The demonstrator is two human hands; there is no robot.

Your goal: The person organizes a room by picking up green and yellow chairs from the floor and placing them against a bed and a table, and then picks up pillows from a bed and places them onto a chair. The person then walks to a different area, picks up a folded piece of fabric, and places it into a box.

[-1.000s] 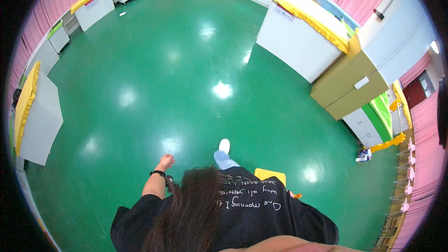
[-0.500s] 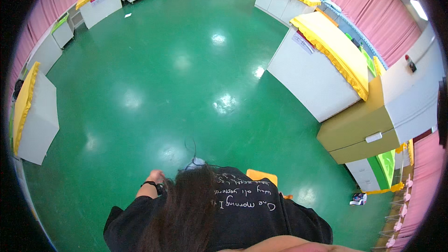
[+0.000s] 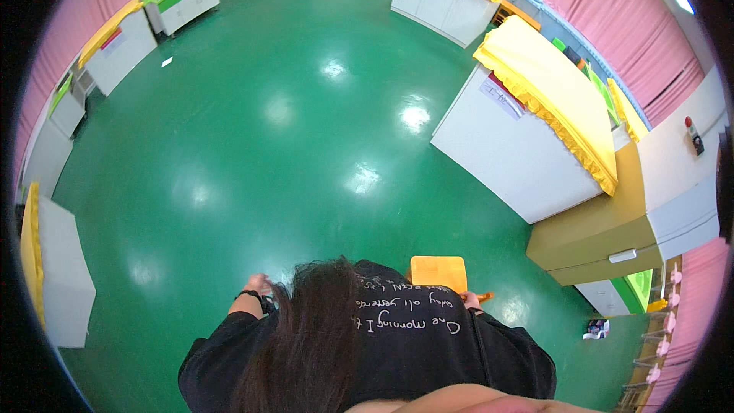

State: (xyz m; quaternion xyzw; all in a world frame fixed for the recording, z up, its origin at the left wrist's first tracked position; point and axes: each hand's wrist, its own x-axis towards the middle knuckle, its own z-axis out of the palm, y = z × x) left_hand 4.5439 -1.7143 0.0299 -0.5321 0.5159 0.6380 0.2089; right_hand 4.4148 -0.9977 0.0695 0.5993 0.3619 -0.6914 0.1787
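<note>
My right hand (image 3: 472,300) hangs low at my right side, closed around an orange bar. The bar seems to belong to what looks like a small orange chair (image 3: 438,273), whose flat, rounded panel shows in front of my body. The rest of it is hidden under my black printed shirt (image 3: 413,329). My left hand (image 3: 258,284) is at my left side, with a dark band (image 3: 254,295) on the wrist. It is over the green floor. Its fingers are small and partly hidden beside my long dark hair (image 3: 317,321), and no object shows in it.
A glossy green floor (image 3: 290,160) spreads ahead. White cabinets with yellow cloth tops stand at right (image 3: 512,145) and left (image 3: 65,275). Beside the right one is an olive cabinet (image 3: 596,237). A small dark box (image 3: 596,329) lies near the right wall; a white paper (image 3: 167,62) lies far left.
The room has shifted in my view: the left cabinets slid left, and the right-hand ones look larger. More of the orange panel, and my right hand on its bar, have come into sight.
</note>
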